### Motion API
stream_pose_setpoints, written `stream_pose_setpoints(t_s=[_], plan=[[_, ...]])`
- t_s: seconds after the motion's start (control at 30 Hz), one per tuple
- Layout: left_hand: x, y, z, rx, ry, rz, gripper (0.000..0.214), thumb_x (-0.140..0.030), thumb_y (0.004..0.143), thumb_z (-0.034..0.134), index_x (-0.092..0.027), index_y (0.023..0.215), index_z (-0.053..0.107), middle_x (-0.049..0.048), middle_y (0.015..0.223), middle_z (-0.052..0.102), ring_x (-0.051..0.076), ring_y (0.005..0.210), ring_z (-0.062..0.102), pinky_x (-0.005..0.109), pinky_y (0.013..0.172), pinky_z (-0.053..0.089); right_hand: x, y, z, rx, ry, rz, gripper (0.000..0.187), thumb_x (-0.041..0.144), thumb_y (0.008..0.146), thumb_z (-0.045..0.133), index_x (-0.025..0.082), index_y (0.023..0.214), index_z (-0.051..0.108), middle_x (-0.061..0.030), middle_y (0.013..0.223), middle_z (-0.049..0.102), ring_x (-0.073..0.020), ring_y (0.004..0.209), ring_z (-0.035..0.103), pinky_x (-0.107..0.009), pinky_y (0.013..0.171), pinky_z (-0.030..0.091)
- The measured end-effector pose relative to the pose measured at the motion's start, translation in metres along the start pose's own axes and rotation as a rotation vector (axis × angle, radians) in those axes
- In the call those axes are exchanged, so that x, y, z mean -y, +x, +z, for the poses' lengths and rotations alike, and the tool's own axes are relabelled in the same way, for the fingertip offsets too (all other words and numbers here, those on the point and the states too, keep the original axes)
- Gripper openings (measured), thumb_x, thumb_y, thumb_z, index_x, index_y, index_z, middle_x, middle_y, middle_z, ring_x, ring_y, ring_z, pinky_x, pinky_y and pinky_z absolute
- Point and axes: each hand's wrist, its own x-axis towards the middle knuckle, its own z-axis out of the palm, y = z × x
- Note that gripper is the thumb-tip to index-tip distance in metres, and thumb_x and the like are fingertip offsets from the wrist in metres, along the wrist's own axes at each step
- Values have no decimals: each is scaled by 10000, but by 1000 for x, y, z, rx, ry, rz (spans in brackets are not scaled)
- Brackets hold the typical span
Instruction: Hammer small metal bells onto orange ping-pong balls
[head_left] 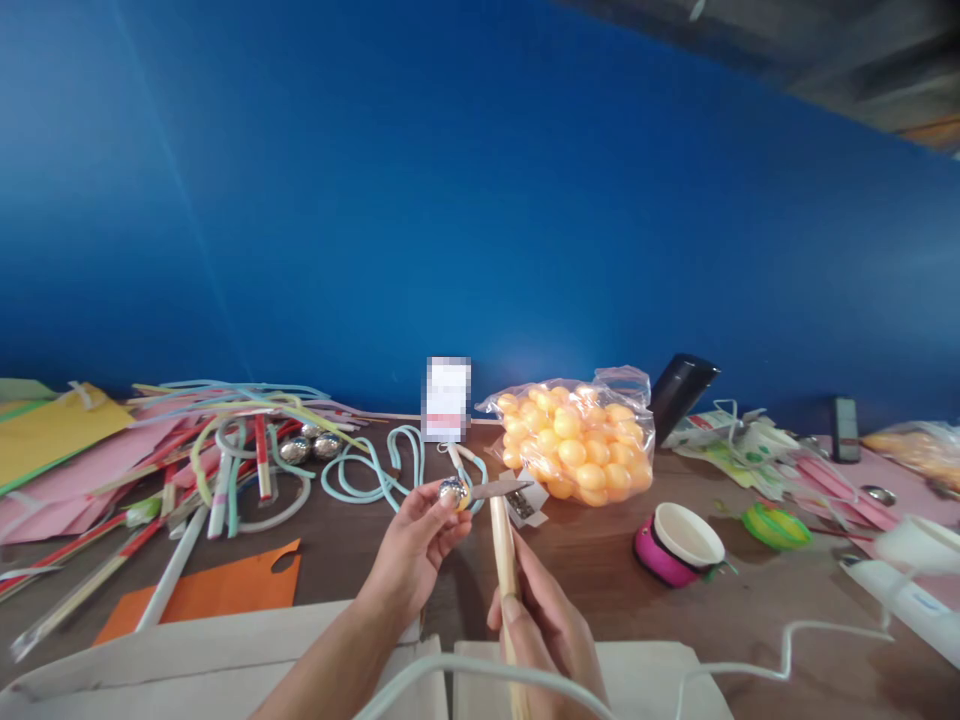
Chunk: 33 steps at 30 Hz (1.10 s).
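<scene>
Wooden hammer [504,545] upright in right hand [551,630] grip, head pointing left; left hand [412,550] pinches silver ball [452,491].

Even, daylight-like light filled the scene and showed colours cleanly. The blue wall [480,220] carried pale streaks of sheen at its left and right. Glare sat on the plastic of the bag of orange balls [574,440] and on the small shiny ball [453,491] in the left hand [412,550]. Shadows on the table [600,570] were soft and short. The hammer [504,540] in the right hand [547,630] looked slightly blurred. The wide lens bowed the wall's top edge and smeared the corners.
</scene>
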Motion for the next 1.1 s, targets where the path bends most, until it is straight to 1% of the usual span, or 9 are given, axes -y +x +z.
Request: stream_pose_setpoints(t_s=[0.13, 0.3, 0.37, 0.47, 0.57, 0.7, 0.87, 1.1], plan=[[-1, -2, 0, 8, -24, -15, 215, -222, 689, 701, -170, 861, 582, -1, 742, 620, 104, 698, 630, 190, 663, 525, 1, -1, 0, -41, 2, -14, 537, 415, 852, 443, 178, 1332, 402, 3, 627, 551, -98, 411, 416, -198, 380, 351], [-2, -3, 1, 19, -8, -14, 223, -222, 684, 705, -165, 863, 583, 7, 739, 628, 104, 683, 628, 188, 639, 526, 4, 0, 1, -27, -67, -35, 515, 357, 838, 470, 175, 1318, 425, -1, 624, 572, -107, 443, 449, -198, 402, 366], [-1, -2, 1, 19, -9, -14, 217, -218, 686, 703, -169, 861, 582, 0, 731, 624, 101, 678, 627, 189, 638, 527, 4, 0, 1, -27, -62, -38, 521, 365, 835, 472, 173, 1317, 427, -4, 626, 578, -111, 452, 459, -202, 409, 372], [-1, -1, 0, 16, -15, -16, 228, -217, 678, 709, -170, 863, 585, 1, 739, 624, 103, 679, 628, 189, 634, 528, 4, 1, 0, -27, -37, -24, 536, 383, 843, 457, 168, 1331, 405, -3, 630, 573, -105, 433, 436, -201, 388, 355], [-1, -1, 0, 23, -10, -13, 233, -218, 682, 705, -162, 871, 580, 11, 738, 625, 109, 684, 631, 192, 638, 528, 3, 1, 0, -11, -49, 6, 521, 352, 832, 478, 180, 1321, 420, 0, 628, 571, -102, 432, 430, -197, 390, 352], [-1, -2, 0, 26, -8, -12, 230, -221, 690, 700, -164, 876, 577, 9, 751, 622, 104, 689, 627, 190, 644, 527, 2, 0, 1, -7, -24, 1, 534, 383, 844, 452, 187, 1338, 391, -3, 632, 574, -94, 405, 420, -196, 373, 340], [-1, -2, -1, 26, -20, -8, 216, -219, 698, 694, -163, 873, 579, 8, 737, 616, 97, 680, 619, 189, 646, 526, 3, 0, 1, -12, -11, -9, 513, 379, 841, 472, 186, 1315, 431, -3, 620, 570, -107, 445, 447, -199, 405, 363], [-1, -2, -1, 21, -33, -11, 220, -216, 687, 703, -163, 866, 585, 10, 736, 621, 101, 677, 623, 190, 642, 531, 0, 0, 3, -29, 1, -9, 513, 384, 835, 482, 188, 1307, 443, 0, 615, 568, -98, 424, 428, -190, 387, 361]])
